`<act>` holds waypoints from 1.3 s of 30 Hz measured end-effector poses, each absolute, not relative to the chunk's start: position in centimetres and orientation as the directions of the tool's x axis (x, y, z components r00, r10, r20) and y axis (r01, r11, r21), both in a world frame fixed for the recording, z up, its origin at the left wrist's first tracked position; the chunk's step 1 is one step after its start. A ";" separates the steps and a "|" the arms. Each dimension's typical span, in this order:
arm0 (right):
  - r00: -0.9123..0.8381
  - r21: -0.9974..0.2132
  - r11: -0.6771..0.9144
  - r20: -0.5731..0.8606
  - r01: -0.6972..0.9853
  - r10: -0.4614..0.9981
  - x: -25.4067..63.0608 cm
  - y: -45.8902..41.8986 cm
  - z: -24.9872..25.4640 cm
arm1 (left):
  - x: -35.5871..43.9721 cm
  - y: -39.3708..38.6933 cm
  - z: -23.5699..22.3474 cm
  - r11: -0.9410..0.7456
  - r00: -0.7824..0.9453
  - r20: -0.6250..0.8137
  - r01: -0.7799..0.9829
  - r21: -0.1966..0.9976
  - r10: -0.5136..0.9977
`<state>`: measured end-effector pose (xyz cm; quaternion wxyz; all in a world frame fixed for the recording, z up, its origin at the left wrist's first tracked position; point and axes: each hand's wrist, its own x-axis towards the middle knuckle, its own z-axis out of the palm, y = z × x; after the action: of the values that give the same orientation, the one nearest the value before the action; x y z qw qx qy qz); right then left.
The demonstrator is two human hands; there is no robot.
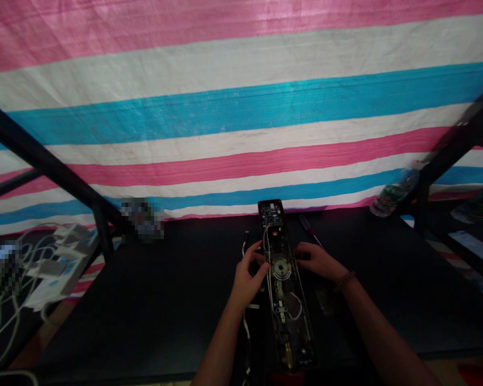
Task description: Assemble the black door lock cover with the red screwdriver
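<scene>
My arms [224, 332] flank the lower-centre open case [305, 309], seemingly steadying it. Left hand [247, 274] half-spread; right hand [316, 261], I cannot tell. Next needs gentleness.

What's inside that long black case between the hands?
In the case, I see a circuit board at the far end, a round part near the middle, white wires and a brass-coloured piece at the near end. Whatever lies under these parts is covered, so I can't tell.
</scene>
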<state>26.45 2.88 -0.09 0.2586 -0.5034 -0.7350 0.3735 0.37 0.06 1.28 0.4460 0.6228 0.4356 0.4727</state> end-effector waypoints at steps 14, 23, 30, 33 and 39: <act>-0.366 -0.812 0.215 0.002 0.542 0.931 26.4 2.8 0.1 | 0.3 0.1 1.3 -0.228 0.172 0.204 0.139 0.964 0.964; -0.360 -0.813 0.203 -0.009 0.546 0.933 26.3 2.7 0.5 | 0.3 0.1 1.2 -0.241 0.164 0.217 0.144 0.960 0.962; -0.264 -0.847 0.206 0.081 0.490 0.961 26.0 2.6 1.0 | 0.2 0.2 0.9 -0.237 0.169 0.213 0.137 0.962 0.962; -0.037 -0.848 0.294 0.310 0.440 0.950 25.5 2.4 3.9 | 0.1 0.5 0.7 -0.247 0.178 0.218 0.157 0.956 0.960; -0.179 -0.708 0.492 0.471 0.506 0.864 20.9 2.6 10.7 | 0.2 0.6 0.6 -0.273 0.187 0.244 0.148 0.951 0.951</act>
<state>20.92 2.61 10.73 0.4436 -0.4623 -0.7409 0.2013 0.22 0.63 0.62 0.4250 0.6426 0.4276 0.4728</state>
